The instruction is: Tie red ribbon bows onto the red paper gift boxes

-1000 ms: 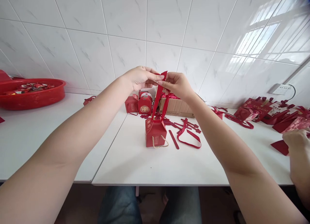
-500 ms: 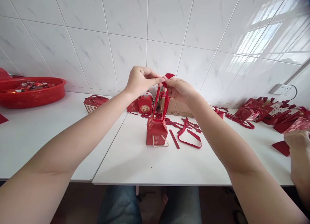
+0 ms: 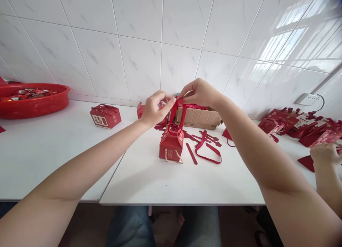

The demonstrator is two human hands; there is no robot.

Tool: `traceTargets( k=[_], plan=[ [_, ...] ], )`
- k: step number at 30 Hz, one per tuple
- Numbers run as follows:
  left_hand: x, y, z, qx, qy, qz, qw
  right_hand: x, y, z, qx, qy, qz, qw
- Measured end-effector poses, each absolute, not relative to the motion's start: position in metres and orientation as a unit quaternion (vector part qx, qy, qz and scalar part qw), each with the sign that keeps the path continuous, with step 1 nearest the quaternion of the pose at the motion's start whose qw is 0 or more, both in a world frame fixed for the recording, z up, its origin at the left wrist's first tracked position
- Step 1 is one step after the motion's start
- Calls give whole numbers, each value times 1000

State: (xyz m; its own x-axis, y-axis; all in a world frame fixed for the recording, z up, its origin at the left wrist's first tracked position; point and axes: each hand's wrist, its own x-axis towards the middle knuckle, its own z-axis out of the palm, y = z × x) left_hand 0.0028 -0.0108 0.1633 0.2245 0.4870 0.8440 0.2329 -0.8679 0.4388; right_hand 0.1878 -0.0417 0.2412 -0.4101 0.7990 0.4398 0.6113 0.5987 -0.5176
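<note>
A small red gift box [image 3: 171,146] with a cord handle stands on the white table [image 3: 165,179] in front of me. A red ribbon [image 3: 175,113] rises from its top. My left hand [image 3: 155,108] pinches the ribbon just above the box, fingers closed. My right hand [image 3: 199,93] grips the ribbon's upper end, a little higher and to the right. Both hands meet over the box.
A loose red ribbon loop [image 3: 207,151] and a red strip [image 3: 191,153] lie right of the box. Behind stand a cardboard box [image 3: 199,117], a finished red box [image 3: 105,116] and a red basin [image 3: 32,100]. Another person's hand [image 3: 324,154] works among red boxes [image 3: 291,120] at right.
Both hands have come down with the ribbon, the left dropping lower toward the box. The ribbon's free end no longer sticks up. The box tilted slightly.
</note>
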Motion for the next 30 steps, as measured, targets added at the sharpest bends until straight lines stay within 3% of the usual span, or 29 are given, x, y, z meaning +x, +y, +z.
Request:
traceTargets(
  k=[5,10,30],
  plan=[
    [15,1,176,694,326,522,373,186,-47,249,-381,-867,-50,316],
    [21,-2,192,663,237,427,567,183,-50,238,-368,-863,-74,339],
    [11,4,194,665,278,436,539,209,-63,209,-369,-820,27,437]
  ],
)
